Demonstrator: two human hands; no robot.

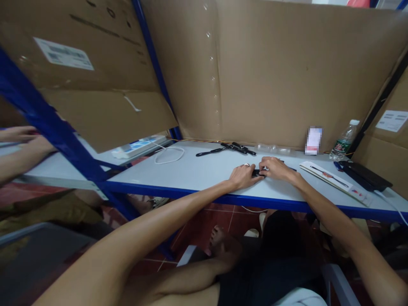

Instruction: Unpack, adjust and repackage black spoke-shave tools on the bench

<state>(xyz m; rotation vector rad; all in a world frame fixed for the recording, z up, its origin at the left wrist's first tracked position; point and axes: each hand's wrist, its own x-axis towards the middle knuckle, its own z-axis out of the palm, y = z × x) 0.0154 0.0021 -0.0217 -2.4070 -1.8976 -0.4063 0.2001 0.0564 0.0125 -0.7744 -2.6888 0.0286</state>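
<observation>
My left hand point(245, 176) rests near the table's front edge, a ring on one finger. Its thumb and fingers are closed on a black metal piece point(256, 173), possibly part of a spokeshave. From the other side my right hand point(276, 168) pinches the same piece with bent fingers. Most of the piece is hidden by the hands, and a dark end shows past the right one. Farther back lie several black tools point(234, 147) with slim rounded handles, like spokeshaves. Right of my hands is a long flat box point(333, 182) with a two-handled tool pictured on it.
Clear plastic packaging point(274, 149), a blurred phone point(314, 140) and a water bottle point(344, 142) stand along the cardboard wall point(270, 72). A black case point(365, 175) with a white cable lies right. A power strip point(140, 146) is left, beyond a blue post, near another person's arms point(27, 148).
</observation>
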